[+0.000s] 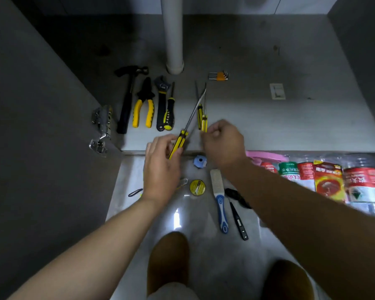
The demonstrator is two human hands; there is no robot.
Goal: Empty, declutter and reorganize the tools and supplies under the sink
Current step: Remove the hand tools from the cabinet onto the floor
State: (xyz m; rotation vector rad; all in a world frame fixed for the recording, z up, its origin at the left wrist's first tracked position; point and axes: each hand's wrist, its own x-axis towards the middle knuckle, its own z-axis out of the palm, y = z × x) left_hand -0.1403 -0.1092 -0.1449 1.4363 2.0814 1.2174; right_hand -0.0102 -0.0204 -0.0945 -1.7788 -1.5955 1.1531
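**Lining up the screwdrivers**

Our left hand point(160, 167) grips the long yellow-and-black-handled screwdriver point(179, 144). Our right hand point(222, 144) holds two short yellow-handled screwdrivers point(201, 118). We should lay them parallel beside the stubby black-and-yellow screwdriver point(169, 111) beyond our left hand.

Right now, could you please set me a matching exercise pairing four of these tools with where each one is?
1 hammer
2 hex key set
3 long screwdriver
4 blue-handled brush

A in the left hand
B on the floor tiles outside the cabinet
C leftmost, beside the pliers
D alone, right of the drain pipe

Pairs: 1-C, 2-D, 3-A, 4-B.
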